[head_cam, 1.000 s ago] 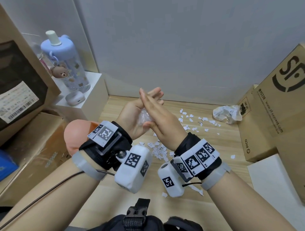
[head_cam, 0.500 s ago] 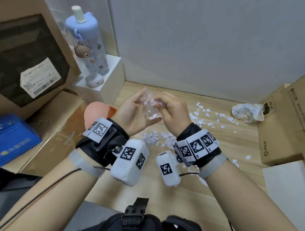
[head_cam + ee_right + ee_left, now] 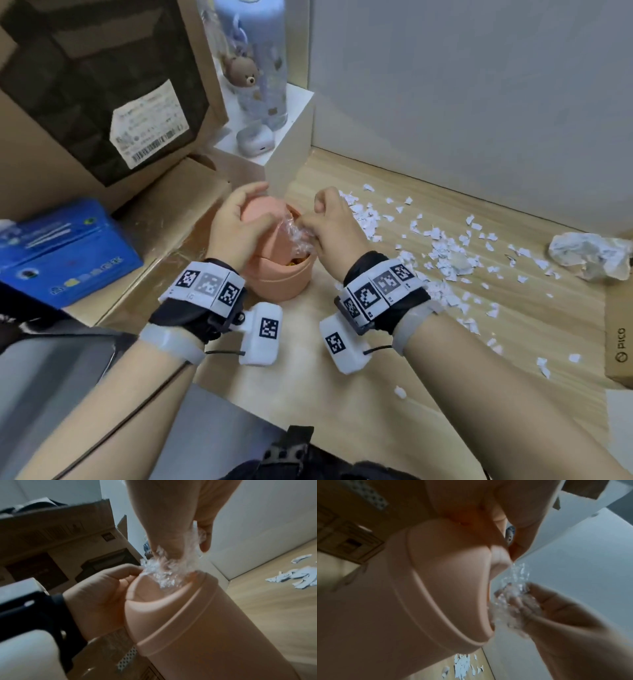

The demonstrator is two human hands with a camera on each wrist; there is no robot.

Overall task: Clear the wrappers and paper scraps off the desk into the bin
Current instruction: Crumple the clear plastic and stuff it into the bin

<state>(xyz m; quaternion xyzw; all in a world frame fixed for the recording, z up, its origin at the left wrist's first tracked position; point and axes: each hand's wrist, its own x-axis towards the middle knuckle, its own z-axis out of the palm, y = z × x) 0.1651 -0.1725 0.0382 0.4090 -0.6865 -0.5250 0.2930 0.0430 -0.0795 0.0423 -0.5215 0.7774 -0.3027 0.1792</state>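
A small pink bin with a domed swing lid stands at the desk's left edge. My left hand lies over the lid, fingers curled round it, tilting it so the right side gapes. My right hand pinches a crumpled clear plastic wrapper at that opening, partly inside. The right wrist view shows the wrapper at the bin's mouth beside the left hand. In the left wrist view the wrapper sits in my right hand's fingers. White paper scraps litter the desk to the right.
A crumpled white paper ball lies at the far right near a cardboard box. Cardboard boxes and a blue packet crowd the left. A white stand behind the bin holds a blue bottle and an earbud case.
Both hands came down and left from in front of the wall to the bin. My left hand let go of the wrapper and took the lid; my right hand carried the wrapper to the opening.
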